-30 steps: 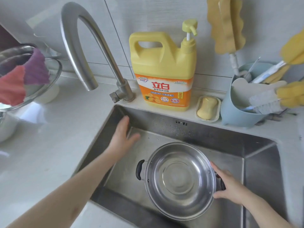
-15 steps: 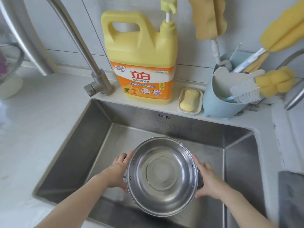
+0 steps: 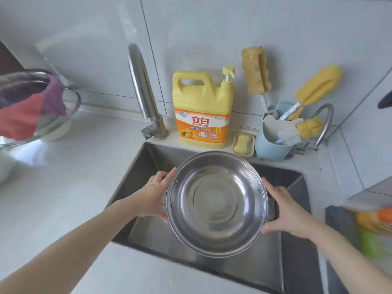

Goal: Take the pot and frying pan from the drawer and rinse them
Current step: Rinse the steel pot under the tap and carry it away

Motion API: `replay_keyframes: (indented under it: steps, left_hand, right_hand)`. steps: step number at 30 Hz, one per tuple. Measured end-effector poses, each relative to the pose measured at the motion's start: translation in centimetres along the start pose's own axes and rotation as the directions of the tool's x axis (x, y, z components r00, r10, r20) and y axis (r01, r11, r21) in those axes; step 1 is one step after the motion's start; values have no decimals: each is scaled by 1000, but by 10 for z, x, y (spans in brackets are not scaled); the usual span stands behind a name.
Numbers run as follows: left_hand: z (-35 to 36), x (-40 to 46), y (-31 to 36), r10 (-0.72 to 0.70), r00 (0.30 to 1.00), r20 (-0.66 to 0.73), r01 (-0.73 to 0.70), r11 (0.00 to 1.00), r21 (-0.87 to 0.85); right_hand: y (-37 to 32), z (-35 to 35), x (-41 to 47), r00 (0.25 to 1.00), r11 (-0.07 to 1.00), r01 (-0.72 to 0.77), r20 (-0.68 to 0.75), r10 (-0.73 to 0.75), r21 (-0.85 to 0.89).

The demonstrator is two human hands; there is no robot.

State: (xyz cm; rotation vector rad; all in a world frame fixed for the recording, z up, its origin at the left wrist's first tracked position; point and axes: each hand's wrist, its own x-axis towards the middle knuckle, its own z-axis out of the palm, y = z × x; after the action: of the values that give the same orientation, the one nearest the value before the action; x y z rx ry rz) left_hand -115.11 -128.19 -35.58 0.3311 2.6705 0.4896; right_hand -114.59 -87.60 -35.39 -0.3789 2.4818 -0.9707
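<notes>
Pot (image 3: 216, 203), grasped by left hand (image 3: 153, 197) at 9 o'clock and right hand (image 3: 285, 211) at 3, may slip and clang into the sink (image 3: 265, 270) if its steel turns wet.

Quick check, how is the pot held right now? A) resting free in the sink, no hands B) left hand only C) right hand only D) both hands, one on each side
D: the left hand and right hand each grip a side of the pot, over the sink.
</notes>
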Motion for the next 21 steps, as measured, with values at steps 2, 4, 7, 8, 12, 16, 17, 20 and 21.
replay_keyframes:
  steps: [2,4,7,8,12,16,17,20,21]
  left_hand:
    - [-26,-16,17,35,997,-69,-35,999,2]
    - [-51,-32,33,81,984,-157,-79,997,24]
    - [-82,-54,55,175,936,-305,-166,985,55]
    - [-91,-61,62,207,909,-361,-194,978,71]
    - [-132,-82,98,363,681,-636,-315,929,193]
    - [-186,-94,132,504,322,-801,-307,856,415]
    - [-201,-97,138,527,246,-813,-277,842,462]
    - [-242,-108,152,585,41,-810,-198,800,567]
    - [-255,-112,156,596,-13,-803,-172,790,589]
  right_hand:
    - [-26,-23,-17,995,998,65,-72,-65,-1]
    - [-49,-44,-36,983,992,118,-138,-122,-32]
    - [-76,-74,-66,950,981,174,-245,-192,-90]
    - [-84,-84,-76,931,975,195,-293,-219,-111]
    - [-119,-125,-108,795,926,239,-489,-359,-291]
    - [-160,-165,-132,510,772,272,-594,-622,-574]
    - [-171,-174,-138,431,730,281,-597,-676,-624]
    - [-200,-196,-151,207,608,270,-571,-794,-747]
    - [-208,-202,-153,148,576,266,-557,-817,-773]
